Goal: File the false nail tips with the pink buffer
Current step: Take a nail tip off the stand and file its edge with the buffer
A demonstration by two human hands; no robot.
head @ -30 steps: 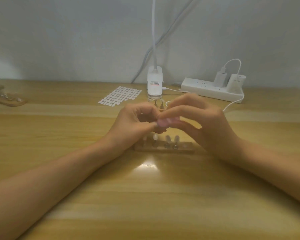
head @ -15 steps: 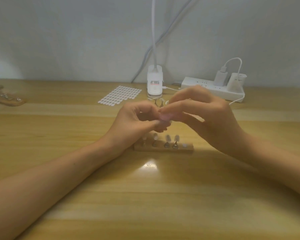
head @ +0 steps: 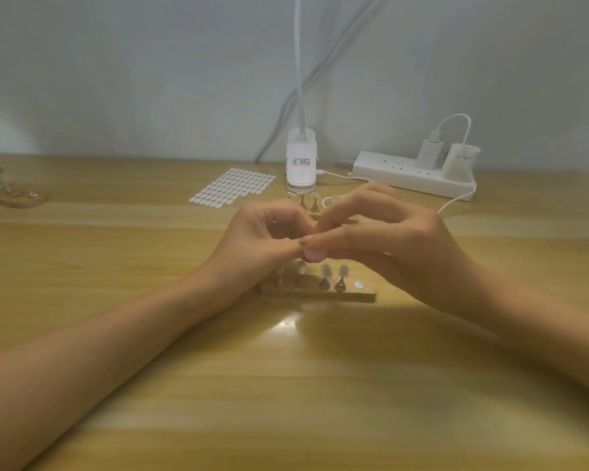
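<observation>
Pink buffer (head: 313,254) is being pinched in the right hand (head: 388,239), its end meeting the curled fingertips of the left hand (head: 262,243), whose grasp is hidden. Below both hands, false nail tips (head: 326,270) are standing on a wooden holder (head: 320,296).

Bare table (head: 286,396) is left open across the near side, around the two forearms. The middle is blocked by a wooden stand (head: 320,295) of upright nail tips (head: 326,270), close by the left hand (head: 262,239) and right hand (head: 398,246). Farther back, passage is narrowed by the lamp base (head: 301,164), the sticker sheet (head: 233,186) to its left, and the power strip (head: 405,176) and cable (head: 456,200) to the right.
</observation>
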